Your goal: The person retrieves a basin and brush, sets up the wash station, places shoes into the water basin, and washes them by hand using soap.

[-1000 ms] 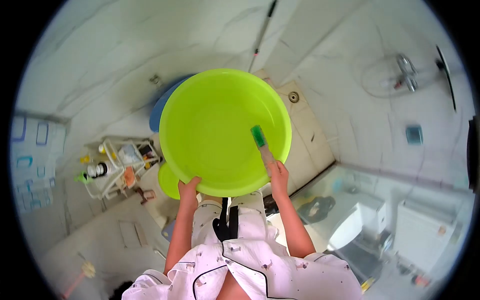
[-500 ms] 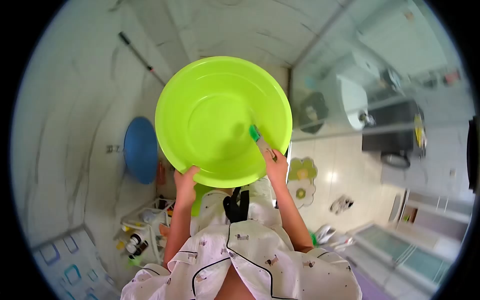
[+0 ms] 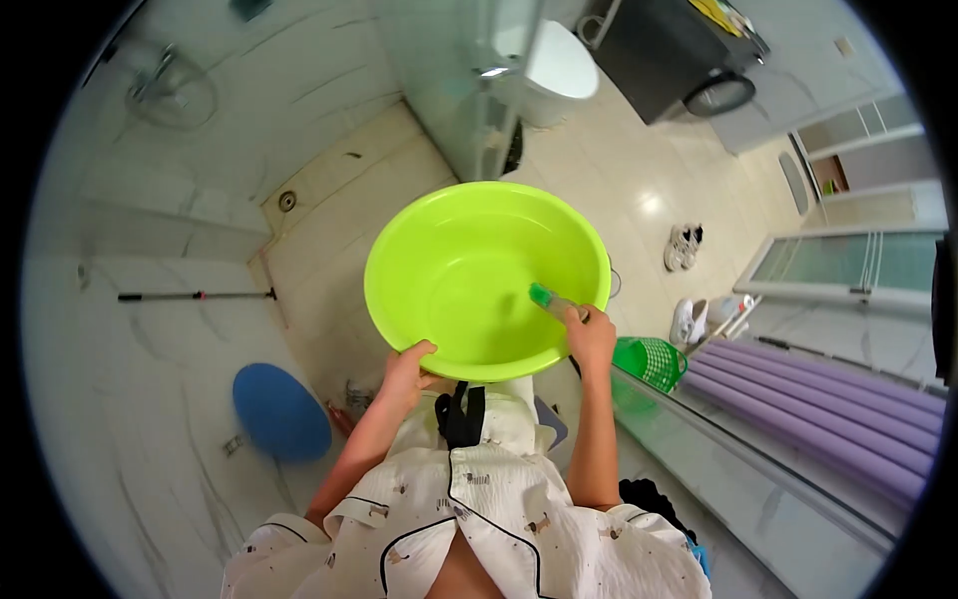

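Note:
A large lime-green basin [image 3: 454, 285] is held out in front of my body, its inside facing up. My left hand [image 3: 405, 371] is closed on the near-left rim, thumb over the edge. At the near-right rim, my right hand [image 3: 593, 335] is closed around the handle of a brush [image 3: 544, 296] with green bristles. The brush head points into the basin, over its right side. I cannot tell whether the bristles touch the basin, or whether the right fingers also grip the rim.
A blue basin [image 3: 281, 411] hangs on the left wall near a black-handled pole [image 3: 200, 297]. A glass panel [image 3: 454, 90] stands ahead. Beyond are a toilet [image 3: 559, 75], a washing machine [image 3: 654, 60] and shoes [image 3: 684, 247]. Right are a green basket [image 3: 654, 361] and a purple ribbed cover [image 3: 818, 409].
My view has turned, bringing the green basket and purple cover into sight on the right. The basin sits lower and further right in view. Both hands keep their holds.

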A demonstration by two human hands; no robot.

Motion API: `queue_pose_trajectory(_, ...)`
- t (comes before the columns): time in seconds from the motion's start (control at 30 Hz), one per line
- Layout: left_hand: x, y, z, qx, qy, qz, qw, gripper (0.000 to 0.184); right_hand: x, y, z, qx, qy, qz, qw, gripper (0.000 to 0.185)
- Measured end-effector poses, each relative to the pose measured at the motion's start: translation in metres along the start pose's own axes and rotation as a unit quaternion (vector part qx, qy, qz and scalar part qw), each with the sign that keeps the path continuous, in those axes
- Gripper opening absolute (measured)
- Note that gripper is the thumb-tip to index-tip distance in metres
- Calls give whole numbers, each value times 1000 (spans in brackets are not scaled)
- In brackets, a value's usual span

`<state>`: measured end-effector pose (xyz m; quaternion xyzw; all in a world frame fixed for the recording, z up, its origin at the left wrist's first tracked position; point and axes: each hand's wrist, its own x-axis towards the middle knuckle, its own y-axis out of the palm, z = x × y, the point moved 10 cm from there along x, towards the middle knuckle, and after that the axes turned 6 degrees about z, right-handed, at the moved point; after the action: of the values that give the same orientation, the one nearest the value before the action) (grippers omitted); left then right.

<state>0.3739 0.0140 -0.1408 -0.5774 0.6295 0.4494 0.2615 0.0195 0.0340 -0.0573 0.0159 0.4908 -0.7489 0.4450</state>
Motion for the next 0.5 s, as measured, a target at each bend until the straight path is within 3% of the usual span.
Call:
queue_pose_trajectory(0.13,34,97,16,39,-46,61,996,42,31,-63,-73,32,43,-59,997,41)
queue_pose_trajectory(0.5,72,352,-22,186,20,157,970,44,97,-205,-187,165,93,-211,959,37)
